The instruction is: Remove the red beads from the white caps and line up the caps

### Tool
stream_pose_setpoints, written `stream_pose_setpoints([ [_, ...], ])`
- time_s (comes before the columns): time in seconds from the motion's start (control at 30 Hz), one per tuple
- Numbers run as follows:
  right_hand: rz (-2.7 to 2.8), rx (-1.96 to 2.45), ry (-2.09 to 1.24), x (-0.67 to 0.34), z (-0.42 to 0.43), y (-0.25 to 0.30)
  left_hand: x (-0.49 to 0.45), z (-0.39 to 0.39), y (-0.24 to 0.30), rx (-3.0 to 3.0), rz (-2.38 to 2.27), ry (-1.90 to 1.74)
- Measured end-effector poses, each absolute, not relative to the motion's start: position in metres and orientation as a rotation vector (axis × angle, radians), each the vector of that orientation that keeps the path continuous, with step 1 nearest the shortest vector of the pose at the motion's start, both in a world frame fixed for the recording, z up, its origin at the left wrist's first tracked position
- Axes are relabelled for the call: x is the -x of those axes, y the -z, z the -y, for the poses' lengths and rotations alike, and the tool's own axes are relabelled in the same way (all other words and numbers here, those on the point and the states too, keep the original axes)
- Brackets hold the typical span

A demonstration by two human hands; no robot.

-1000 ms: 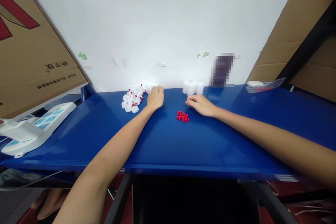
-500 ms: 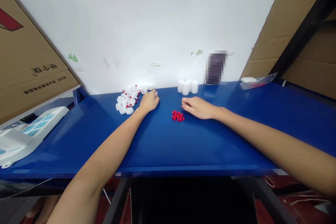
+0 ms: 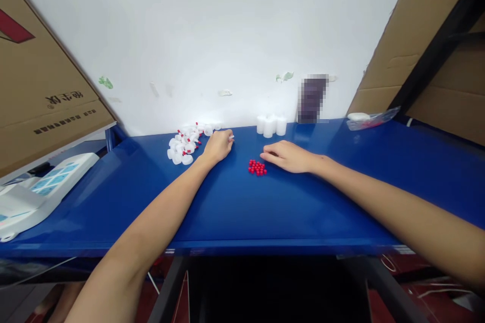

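Note:
My left hand is closed around a small white nozzle lid; only its pale tip shows past the fingers. Just left of it lies a pile of white nozzle lids, several with red tips. My right hand rests low over the table with thumb and forefinger parted, and nothing shows between them. Close to those fingertips sits a cluster of tiny red caps on the blue table.
Several white cylinders stand by the wall behind my right hand. A white device with blue panels sits at the left edge. At the back right are a clear plastic bag and cardboard; a printed carton leans at left.
My left hand has shifted slightly right with the nozzle lid, whose tip now points right. My right thumb and forefinger have parted and moved a little closer to the red caps.

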State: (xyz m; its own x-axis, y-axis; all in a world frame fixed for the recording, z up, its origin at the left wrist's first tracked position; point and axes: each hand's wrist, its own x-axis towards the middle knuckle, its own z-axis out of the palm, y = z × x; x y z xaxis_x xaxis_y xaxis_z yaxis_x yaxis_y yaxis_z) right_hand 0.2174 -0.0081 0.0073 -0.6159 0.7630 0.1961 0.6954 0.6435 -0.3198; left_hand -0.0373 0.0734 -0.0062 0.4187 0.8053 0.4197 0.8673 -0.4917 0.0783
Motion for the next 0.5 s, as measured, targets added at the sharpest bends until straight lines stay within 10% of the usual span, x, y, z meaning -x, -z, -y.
stream_pose_setpoints([
  [0.5,2.529,1.216,-0.201,-0.216,0.003,0.003,0.004,-0.049,0.012,2.913,0.978,0.937],
])
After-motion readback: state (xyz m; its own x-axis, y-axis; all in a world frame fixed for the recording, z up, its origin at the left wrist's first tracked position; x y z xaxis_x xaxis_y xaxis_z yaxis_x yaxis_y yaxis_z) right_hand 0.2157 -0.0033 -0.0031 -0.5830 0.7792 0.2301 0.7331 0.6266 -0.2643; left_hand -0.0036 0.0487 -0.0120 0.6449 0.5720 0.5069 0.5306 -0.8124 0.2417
